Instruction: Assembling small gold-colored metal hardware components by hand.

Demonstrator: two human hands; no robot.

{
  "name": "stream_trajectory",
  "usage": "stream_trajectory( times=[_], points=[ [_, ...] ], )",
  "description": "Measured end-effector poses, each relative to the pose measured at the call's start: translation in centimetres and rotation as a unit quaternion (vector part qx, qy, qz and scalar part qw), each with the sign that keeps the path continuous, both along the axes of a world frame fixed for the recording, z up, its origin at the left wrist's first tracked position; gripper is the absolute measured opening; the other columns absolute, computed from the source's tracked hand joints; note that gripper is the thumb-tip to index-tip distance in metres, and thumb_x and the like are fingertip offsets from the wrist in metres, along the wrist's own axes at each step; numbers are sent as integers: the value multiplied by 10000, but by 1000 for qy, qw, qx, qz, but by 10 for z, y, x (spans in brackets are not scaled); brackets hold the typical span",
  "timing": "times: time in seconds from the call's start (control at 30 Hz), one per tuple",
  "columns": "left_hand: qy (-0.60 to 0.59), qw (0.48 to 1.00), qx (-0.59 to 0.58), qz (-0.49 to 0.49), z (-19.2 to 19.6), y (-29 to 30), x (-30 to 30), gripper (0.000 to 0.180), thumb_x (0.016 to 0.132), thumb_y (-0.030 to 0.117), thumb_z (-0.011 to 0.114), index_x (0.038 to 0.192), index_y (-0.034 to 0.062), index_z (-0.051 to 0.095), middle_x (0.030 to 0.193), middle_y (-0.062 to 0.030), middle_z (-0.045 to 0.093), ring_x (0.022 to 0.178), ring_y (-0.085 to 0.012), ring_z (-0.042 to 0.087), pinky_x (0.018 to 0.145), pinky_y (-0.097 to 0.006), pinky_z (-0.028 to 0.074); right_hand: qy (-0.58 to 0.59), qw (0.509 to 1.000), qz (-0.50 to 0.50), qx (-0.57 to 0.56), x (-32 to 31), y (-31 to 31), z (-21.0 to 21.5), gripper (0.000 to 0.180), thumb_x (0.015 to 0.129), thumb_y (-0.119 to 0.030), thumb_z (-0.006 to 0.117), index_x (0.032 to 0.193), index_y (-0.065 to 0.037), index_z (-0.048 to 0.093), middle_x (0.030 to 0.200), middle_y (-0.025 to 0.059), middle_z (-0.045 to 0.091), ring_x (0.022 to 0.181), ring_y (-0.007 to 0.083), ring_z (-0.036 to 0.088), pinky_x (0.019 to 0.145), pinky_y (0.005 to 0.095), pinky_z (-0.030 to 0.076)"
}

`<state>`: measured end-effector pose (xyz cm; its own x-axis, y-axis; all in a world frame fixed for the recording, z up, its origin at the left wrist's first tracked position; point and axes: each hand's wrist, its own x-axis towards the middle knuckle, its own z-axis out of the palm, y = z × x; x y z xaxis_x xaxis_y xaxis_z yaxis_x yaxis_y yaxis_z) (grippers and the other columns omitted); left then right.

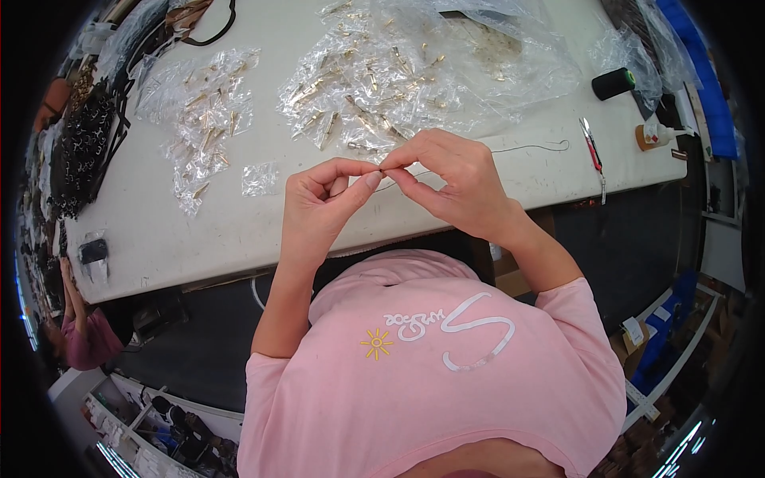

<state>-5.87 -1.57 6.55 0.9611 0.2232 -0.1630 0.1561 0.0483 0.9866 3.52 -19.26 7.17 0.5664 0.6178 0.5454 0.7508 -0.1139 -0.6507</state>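
My left hand (323, 197) and my right hand (456, 177) meet over the table's near edge, thumbs and forefingers pinched tip to tip. A tiny dark bit shows where the fingertips join, too small to make out. From there a dark thread (526, 148) passes beneath my right hand and lies across the table to the right, ending in a small curl. Beyond my hands spreads a big heap of small clear plastic bags (358, 80) with gold-coloured metal pieces in them. A single small clear bag (260, 179) lies to the left of my left hand.
On the white table (231, 239) a smaller pile of bagged pieces (209, 119) lies left. To the right are red-handled snips (594, 155), a black thread spool (613, 84) and a small bottle (653, 135). Black straps (84, 143) hang along the left edge. Another person (84, 334) stands far left.
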Motion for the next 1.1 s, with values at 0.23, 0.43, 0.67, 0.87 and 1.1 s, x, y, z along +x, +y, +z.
stream_trajectory(
  times=[0.23, 0.43, 0.67, 0.87, 1.1],
  points=[
    [30, 999, -11, -9, 6, -2, -1, 142, 877, 66, 710, 980, -32, 723, 599, 129, 379, 567, 18, 304, 535, -186, 229, -9, 1000, -6, -11, 0, 0, -2, 144, 745, -43, 732, 852, -80, 643, 780, 41, 660, 703, 208, 655, 593, 313, 516],
    [27, 999, -21, -10, 4, -3, -1, 152, 885, 71, 702, 993, -34, 720, 611, 126, 376, 581, 14, 309, 549, -188, 232, -3, 1000, -8, -3, 0, 1, -1, 150, 743, -28, 721, 855, -75, 633, 785, 36, 661, 708, 201, 659, 591, 307, 520],
    [23, 999, -30, -9, 3, -5, 1, 153, 887, 74, 701, 997, -30, 721, 609, 127, 376, 583, 13, 312, 552, -189, 238, 25, 1000, -3, 0, 0, 0, -2, 151, 764, -27, 715, 892, -60, 643, 823, 56, 679, 746, 200, 685, 628, 302, 539],
    [-5, 999, -36, 4, 2, -5, 2, 146, 895, 71, 687, 1008, -9, 735, 560, 137, 300, 529, 22, 249, 490, -203, 177, 87, 996, 5, 25, -3, 0, -2, 157, 799, -44, 715, 950, -39, 671, 888, 82, 705, 793, 206, 706, 667, 292, 553],
    [-9, 1000, 8, 17, 3, -6, 0, 136, 895, 80, 692, 993, -3, 735, 566, 136, 291, 534, 18, 244, 488, -214, 162, 104, 994, 22, -2, -1, 0, 0, 119, 819, -47, 705, 933, -30, 672, 864, 84, 709, 770, 198, 707, 654, 284, 545]
  ],
)
